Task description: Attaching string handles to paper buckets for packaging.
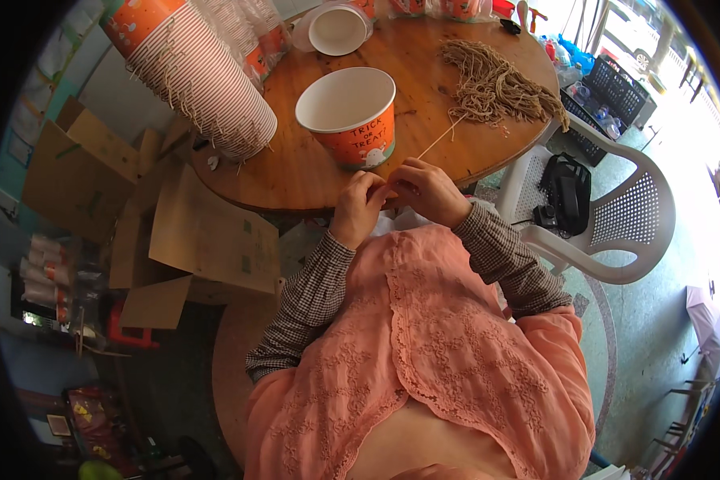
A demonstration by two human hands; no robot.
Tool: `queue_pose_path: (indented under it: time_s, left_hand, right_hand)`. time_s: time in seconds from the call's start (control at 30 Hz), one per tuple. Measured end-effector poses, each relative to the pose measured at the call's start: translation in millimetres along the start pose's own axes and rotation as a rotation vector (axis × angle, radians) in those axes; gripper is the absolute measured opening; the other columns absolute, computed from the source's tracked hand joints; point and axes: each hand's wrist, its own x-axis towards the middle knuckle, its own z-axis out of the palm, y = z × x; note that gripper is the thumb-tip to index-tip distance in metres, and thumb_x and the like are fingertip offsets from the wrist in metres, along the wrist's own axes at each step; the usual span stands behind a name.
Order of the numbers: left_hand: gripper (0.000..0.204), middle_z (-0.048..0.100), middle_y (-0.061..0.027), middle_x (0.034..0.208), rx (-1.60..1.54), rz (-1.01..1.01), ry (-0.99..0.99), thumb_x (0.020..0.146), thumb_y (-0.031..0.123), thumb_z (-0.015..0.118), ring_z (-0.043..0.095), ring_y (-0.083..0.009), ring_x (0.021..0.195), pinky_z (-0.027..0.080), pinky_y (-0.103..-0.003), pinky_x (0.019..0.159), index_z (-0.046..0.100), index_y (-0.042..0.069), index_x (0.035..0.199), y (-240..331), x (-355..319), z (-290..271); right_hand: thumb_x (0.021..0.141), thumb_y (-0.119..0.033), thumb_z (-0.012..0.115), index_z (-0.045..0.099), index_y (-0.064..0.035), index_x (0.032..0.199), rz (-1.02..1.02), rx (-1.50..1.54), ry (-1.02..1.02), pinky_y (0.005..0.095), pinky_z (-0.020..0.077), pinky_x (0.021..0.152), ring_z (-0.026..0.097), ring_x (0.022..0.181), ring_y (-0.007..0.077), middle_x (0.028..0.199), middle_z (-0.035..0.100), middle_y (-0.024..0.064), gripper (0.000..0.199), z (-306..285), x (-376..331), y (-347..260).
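Round wooden table [312,172], varnished, grain visible. White plastic chair [616,216] stands just beside it on the right, a black bag [566,192] on its seat. Floor pale grey-green on the right, strongly daylit (source beyond the upper right corner). Flattened cardboard sheets [208,236] lie left of the table, in shade.

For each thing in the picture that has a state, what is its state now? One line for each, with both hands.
Left hand: fingers pinched on the cord, at the table edge.
Right hand: pinched on the same cord.
Cord: thin, pale, held taut up toward the bundle.
Paper bucket: upright, open, empty.
Stack of buckets: nested, lying on its side.
Bundle of cords: loose on the table.
Plastic chair: unoccupied, black bag on the seat.
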Motion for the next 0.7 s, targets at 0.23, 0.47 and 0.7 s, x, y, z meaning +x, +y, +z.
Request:
queue_pose_path:
  time_s: [0.23,0.47,0.7]
  left_hand:
    - [0.035,0.059,-0.0008,0.074,-0.634,-0.458,0.007,0.100,0.036,0.052,0.059,-0.0085,0.065,0.048,-0.021,0.060,0.061,0.004,0.089,26,1,-6]
    - [0.040,0.054,0.0002,0.064,-0.524,-0.391,0.000,0.101,0.037,0.051,0.051,-0.0059,0.058,0.041,-0.021,0.053,0.058,0.003,0.081,31,0,7]
    - [0.023,0.056,-0.0033,0.071,-0.327,-0.140,0.117,0.100,0.020,0.053,0.054,-0.0100,0.063,0.047,-0.026,0.058,0.056,0.000,0.089,35,-1,13]
  right_hand:
    - [0.088,-0.006,0.062,0.063,-0.0008,0.095,0.115,0.184,0.086,0.0296,0.0485,0.066,0.060,0.075,0.0195,0.087,0.059,0.0085,0.009,-12,0,-16]
    - [0.088,-0.004,0.063,0.062,-0.0002,0.096,0.108,0.255,0.090,0.0274,0.0493,0.066,0.061,0.077,0.0176,0.087,0.059,0.0083,0.009,-11,-3,-21]
    - [0.088,-0.005,0.063,0.062,0.0005,0.096,0.128,0.222,0.100,0.0273,0.0509,0.066,0.063,0.078,0.0174,0.088,0.059,0.0088,0.009,-5,-5,-14]
